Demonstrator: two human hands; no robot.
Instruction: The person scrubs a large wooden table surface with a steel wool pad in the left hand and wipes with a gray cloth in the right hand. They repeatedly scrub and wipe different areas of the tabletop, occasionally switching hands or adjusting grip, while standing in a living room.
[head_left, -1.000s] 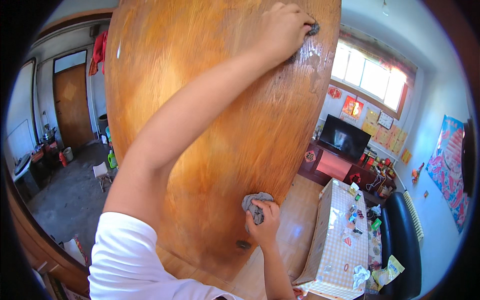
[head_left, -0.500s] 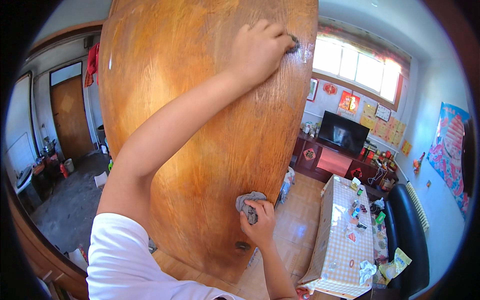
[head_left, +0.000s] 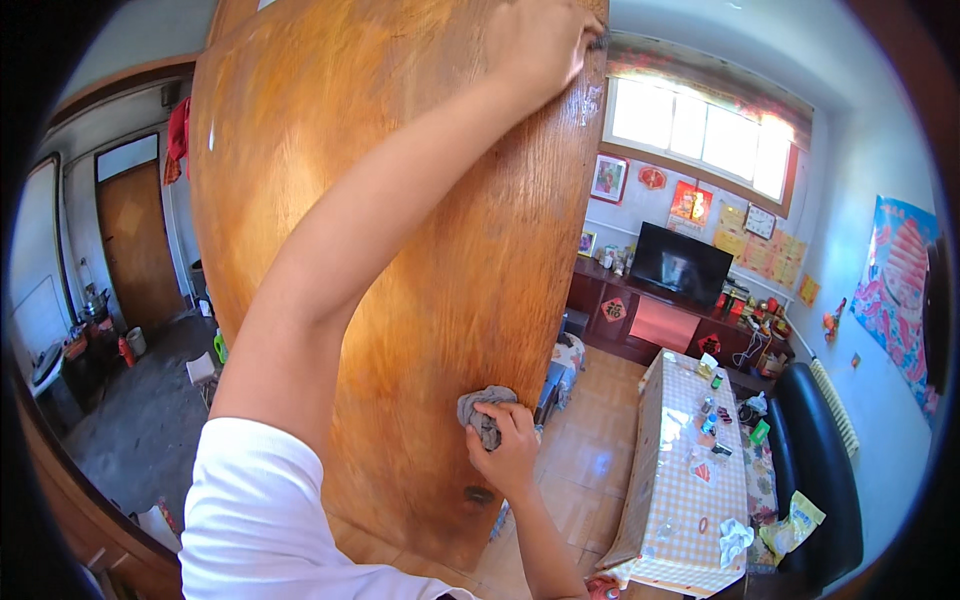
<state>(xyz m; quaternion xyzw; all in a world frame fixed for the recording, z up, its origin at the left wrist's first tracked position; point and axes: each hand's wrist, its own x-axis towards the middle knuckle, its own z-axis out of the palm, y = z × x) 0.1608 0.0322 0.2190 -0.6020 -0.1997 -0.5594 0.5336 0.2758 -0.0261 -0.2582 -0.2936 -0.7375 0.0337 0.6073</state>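
Observation:
A tall varnished wooden door [head_left: 430,300] stands in front of me, with a dark oval spot [head_left: 479,494] near its lower edge. High on it, by the right edge, my left hand [head_left: 540,45] is closed on a dark scouring pad [head_left: 599,42], mostly hidden by the fingers. The wood around that hand has a wet-looking shine. Lower down, my right hand [head_left: 505,440] presses a crumpled grey cloth [head_left: 480,412] against the door, close to the same edge.
At right stands a long table [head_left: 680,480] under a checked cloth, with small items on it, beside a black sofa [head_left: 820,470]. Farther back, a television [head_left: 680,268] sits on a dark red cabinet [head_left: 590,300]. Left of the door lies a grey-floored room [head_left: 130,400].
My left hand has slid upward along the door with the scouring pad. The door's right edge sits slightly farther left in view, and my right hand with the cloth has shifted with it.

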